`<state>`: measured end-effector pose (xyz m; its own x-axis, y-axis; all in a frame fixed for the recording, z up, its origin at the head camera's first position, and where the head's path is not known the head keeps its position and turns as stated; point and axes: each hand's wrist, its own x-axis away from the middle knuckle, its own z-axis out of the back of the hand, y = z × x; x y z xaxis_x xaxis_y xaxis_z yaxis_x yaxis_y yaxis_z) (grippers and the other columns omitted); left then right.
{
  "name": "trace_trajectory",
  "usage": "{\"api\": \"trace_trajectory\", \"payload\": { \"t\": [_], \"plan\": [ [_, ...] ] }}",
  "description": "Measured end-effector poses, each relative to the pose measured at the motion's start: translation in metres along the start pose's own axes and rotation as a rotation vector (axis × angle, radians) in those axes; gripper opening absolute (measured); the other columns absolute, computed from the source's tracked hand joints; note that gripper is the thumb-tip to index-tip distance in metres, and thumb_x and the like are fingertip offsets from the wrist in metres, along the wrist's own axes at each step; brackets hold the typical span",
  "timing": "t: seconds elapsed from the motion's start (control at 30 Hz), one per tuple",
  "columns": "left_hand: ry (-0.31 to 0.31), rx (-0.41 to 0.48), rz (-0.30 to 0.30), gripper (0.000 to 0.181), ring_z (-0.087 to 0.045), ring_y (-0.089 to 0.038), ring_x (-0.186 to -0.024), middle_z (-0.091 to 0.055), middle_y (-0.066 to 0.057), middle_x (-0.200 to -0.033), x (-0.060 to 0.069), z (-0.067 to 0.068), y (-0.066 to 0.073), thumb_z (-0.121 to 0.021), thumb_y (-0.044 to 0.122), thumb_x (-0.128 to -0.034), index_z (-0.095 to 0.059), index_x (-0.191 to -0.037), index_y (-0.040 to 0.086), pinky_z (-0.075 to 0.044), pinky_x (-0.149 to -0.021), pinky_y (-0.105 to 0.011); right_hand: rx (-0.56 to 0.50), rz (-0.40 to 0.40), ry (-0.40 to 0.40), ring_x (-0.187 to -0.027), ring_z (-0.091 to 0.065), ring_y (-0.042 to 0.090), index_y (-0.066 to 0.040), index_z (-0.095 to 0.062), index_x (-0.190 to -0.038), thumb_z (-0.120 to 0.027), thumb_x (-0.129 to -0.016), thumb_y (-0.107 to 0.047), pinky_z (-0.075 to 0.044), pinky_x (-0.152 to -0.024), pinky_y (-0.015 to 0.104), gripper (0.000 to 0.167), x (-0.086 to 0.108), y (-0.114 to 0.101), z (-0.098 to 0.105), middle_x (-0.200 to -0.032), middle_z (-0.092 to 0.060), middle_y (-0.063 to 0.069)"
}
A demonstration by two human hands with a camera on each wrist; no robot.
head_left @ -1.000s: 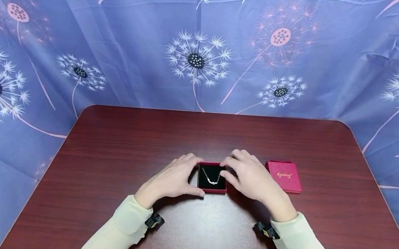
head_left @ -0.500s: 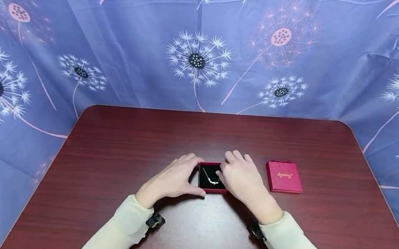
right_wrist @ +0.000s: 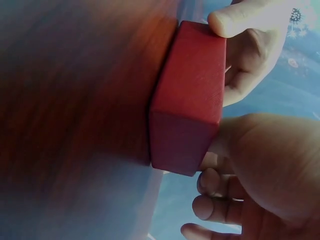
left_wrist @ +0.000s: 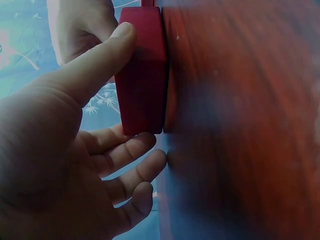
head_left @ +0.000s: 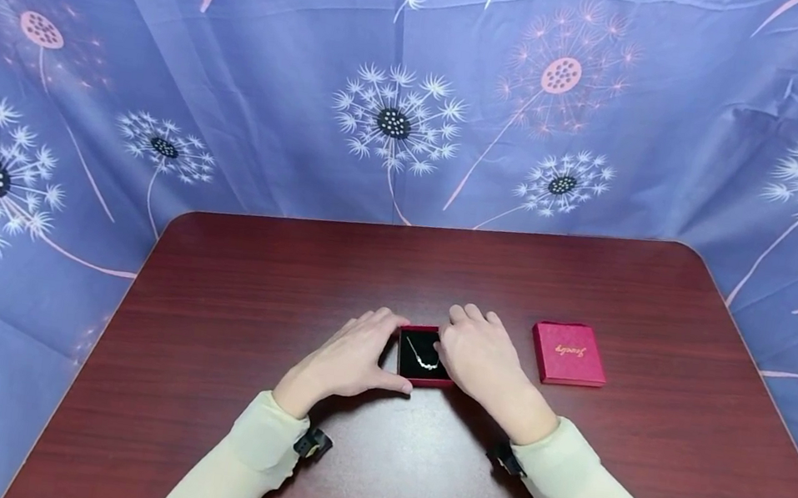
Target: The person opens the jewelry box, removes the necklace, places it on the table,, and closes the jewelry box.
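A small red jewelry box [head_left: 431, 383] with a black lining [head_left: 419, 339] sits lidless on the table. In it lies a silver necklace [head_left: 424, 364], its right end hidden by a hand. My left hand [head_left: 343, 357] holds the box at its left side; the left wrist view has the thumb [left_wrist: 122, 32] on the red side wall and fingertips at the far corner. Over the box's right part is my right hand [head_left: 478, 360], fingers bent and thumb reaching inside over the lining. Whether those fingertips pinch anything is hidden, even in the right wrist view.
A red lid [head_left: 569, 354] with gold "Jewelry" lettering lies right of the box. Both stand on a dark red-brown wooden table [head_left: 275, 266]. Behind it hangs a blue cloth [head_left: 275, 98] with a dandelion print.
My right hand has turned and shifted left over the box's right part, its fingers bending more and covering more of the lining. My left hand stays at the box, and the lid has not moved.
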<state>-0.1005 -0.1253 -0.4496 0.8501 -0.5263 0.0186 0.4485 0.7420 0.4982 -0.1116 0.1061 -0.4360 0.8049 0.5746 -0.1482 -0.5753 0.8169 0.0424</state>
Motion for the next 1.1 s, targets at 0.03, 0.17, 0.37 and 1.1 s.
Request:
{"api": "trace_trajectory", "payload": {
  "t": [0.03, 0.17, 0.37, 1.1],
  "plan": [
    [0.001, -0.003, 0.001, 0.093, -0.057, -0.024, -0.124, -0.061, -0.003, -0.135, 0.000, 0.000, 0.000, -0.090, 0.057, -0.0797, -0.054, -0.150, 0.008, -0.046, -0.104, -0.047, -0.009, -0.003, -0.008, -0.090, -0.057, 0.028, -0.009, -0.075, -0.087, -0.081, -0.092, -0.031, -0.045, -0.072, 0.041, 0.023, -0.001, 0.000, 0.000, -0.086, -0.057, 0.004],
    [0.003, -0.012, 0.005, 0.094, -0.057, -0.025, -0.125, -0.061, -0.004, -0.136, 0.000, 0.001, 0.001, -0.090, 0.058, -0.0797, -0.054, -0.150, 0.007, -0.046, -0.104, -0.047, -0.060, -0.016, -0.035, -0.090, -0.057, 0.027, -0.010, -0.074, -0.088, -0.080, -0.093, -0.029, -0.046, -0.072, 0.041, 0.021, -0.001, 0.003, -0.001, -0.087, -0.056, 0.002],
    [0.002, -0.031, 0.010, 0.094, -0.057, -0.025, -0.124, -0.061, -0.004, -0.136, 0.001, 0.001, 0.002, -0.089, 0.059, -0.0798, -0.054, -0.150, 0.008, -0.047, -0.104, -0.048, -0.160, -0.010, -0.028, -0.091, -0.058, 0.027, -0.013, -0.073, -0.088, -0.081, -0.092, -0.025, -0.047, -0.072, 0.042, 0.015, 0.000, 0.008, -0.001, -0.088, -0.057, 0.000],
    [-0.008, -0.034, 0.006, 0.093, -0.057, -0.024, -0.124, -0.060, -0.003, -0.135, 0.001, 0.003, 0.003, -0.089, 0.059, -0.0794, -0.054, -0.149, 0.008, -0.046, -0.105, -0.049, -0.421, 0.052, 0.059, -0.082, -0.066, 0.020, -0.013, -0.073, -0.093, -0.082, -0.090, -0.018, -0.056, -0.080, 0.046, 0.010, 0.002, 0.019, 0.008, -0.088, -0.071, -0.003]
  ]
}}
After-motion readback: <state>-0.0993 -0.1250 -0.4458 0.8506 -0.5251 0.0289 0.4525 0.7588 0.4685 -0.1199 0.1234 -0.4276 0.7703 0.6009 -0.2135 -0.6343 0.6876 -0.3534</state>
